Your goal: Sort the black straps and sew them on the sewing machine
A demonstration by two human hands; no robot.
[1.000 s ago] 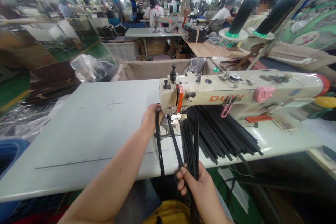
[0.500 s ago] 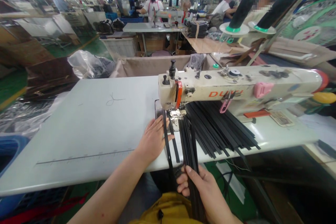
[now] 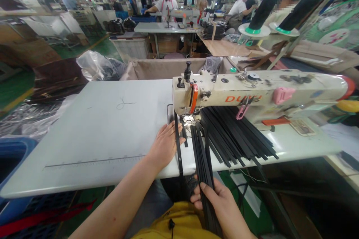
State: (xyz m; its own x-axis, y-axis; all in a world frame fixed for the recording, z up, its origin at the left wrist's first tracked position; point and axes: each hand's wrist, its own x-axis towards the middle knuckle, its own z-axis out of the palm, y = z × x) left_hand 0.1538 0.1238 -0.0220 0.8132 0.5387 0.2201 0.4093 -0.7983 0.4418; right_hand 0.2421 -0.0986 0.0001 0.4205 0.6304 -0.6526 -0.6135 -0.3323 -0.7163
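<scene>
My left hand [image 3: 162,147] lies flat on the sewing machine's table beside the presser foot, fingers stretched forward. A long black strip [image 3: 179,157] crosses over its fingertips and hangs past the table's front edge. Just right of those fingertips, the end of a shorter black strip [image 3: 185,138] sticks out by the needle plate [image 3: 190,130]. Below the edge, my right hand [image 3: 215,196] is closed around a bundle of black strips [image 3: 201,157], whose far ends rest on the table near the foot. Part of its fingers is hidden behind the bundle.
The sewing machine [image 3: 252,91] spans the right side, with many loose black strips [image 3: 232,138] spread under its arm. Pink thread snips [image 3: 243,109] hang on its front. Black thread cones [image 3: 265,7] stand behind. A blue bin [image 3: 21,145] is at left; other people work further back.
The shorter strip has slid forward toward the presser foot, so less of it sticks out. Both hands keep nearly the same places; the whole view has shifted slightly.
</scene>
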